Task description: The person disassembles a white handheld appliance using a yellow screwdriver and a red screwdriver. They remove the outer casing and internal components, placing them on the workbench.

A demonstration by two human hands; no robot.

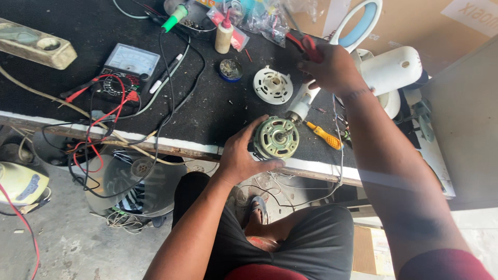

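At the bench edge, green fan motor point(276, 137) gripped in left hand point(239, 154), right hand point(332, 67) above, clutching red-handled pliers point(307, 45).

The fan motor point(276, 137) sat at the near edge of the workbench point(207, 103), the left hand point(241, 153) around its left side; a screwdriver point(324, 135) lay just right of it; the round plastic cover point(273, 85) lay behind it; the analog multimeter point(127, 67) stood well to the left; the right hand point(332, 67) was behind the motor, right of the cover.
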